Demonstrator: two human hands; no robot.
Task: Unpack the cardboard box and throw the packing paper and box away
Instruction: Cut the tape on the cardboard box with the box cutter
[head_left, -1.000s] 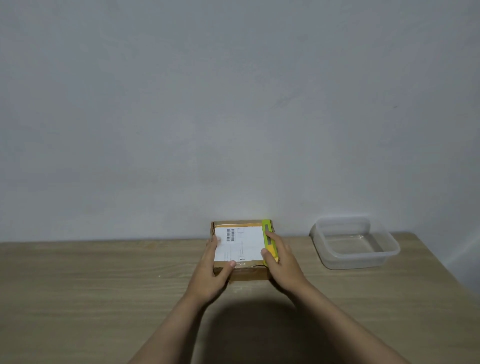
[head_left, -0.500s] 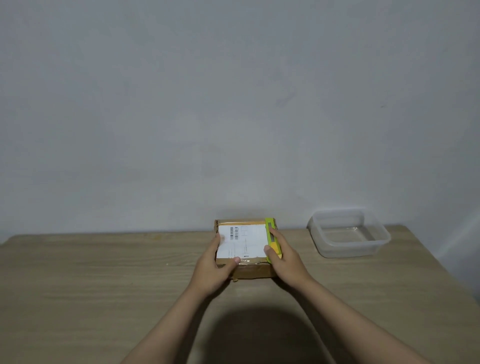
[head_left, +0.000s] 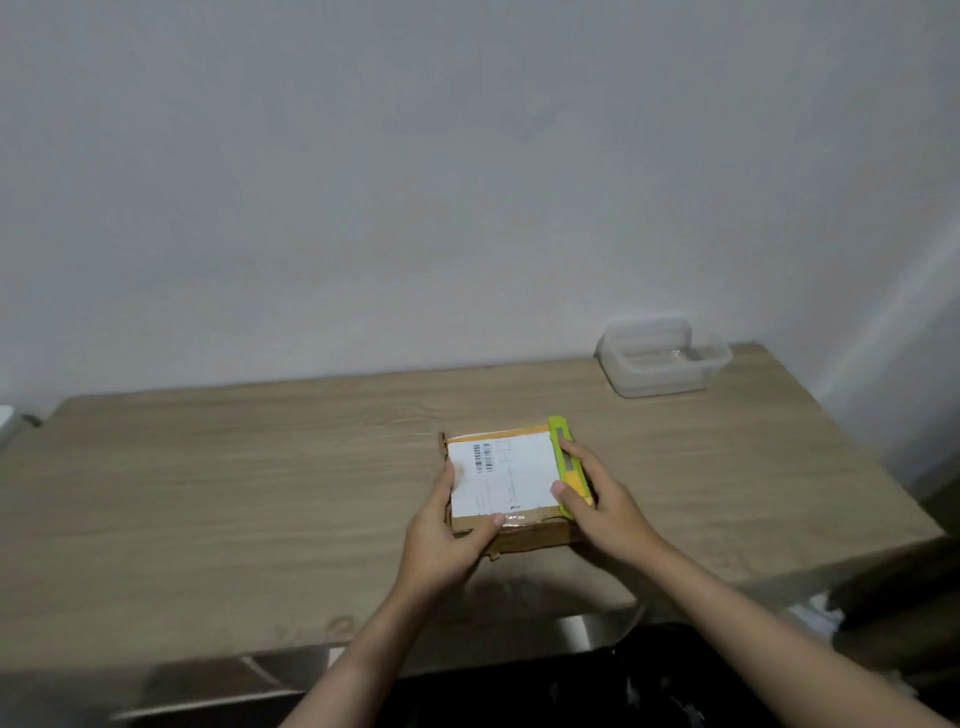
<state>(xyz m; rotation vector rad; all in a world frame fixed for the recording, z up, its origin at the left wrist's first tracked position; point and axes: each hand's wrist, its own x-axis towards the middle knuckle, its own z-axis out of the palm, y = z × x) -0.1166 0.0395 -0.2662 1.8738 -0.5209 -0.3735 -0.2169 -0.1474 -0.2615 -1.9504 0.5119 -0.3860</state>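
Note:
A small flat cardboard box (head_left: 524, 535) with a white shipping label (head_left: 506, 475) on top lies on the wooden table (head_left: 208, 493), still taped closed. My left hand (head_left: 447, 535) grips its near left corner, thumb on top. A green and yellow utility knife (head_left: 567, 457) lies along the box's right edge. My right hand (head_left: 605, 506) holds the knife against that edge, thumb on its inner side and a finger along its top.
A clear plastic container (head_left: 662, 358) stands at the table's far right, near the grey wall. The table's near edge runs below my forearms, with dark floor and a metal leg beneath. A white object shows at the far left edge.
The view has tilted down and back, so the box sits lower in the frame and the near table edge now shows. Both hands keep the same hold on box and knife.

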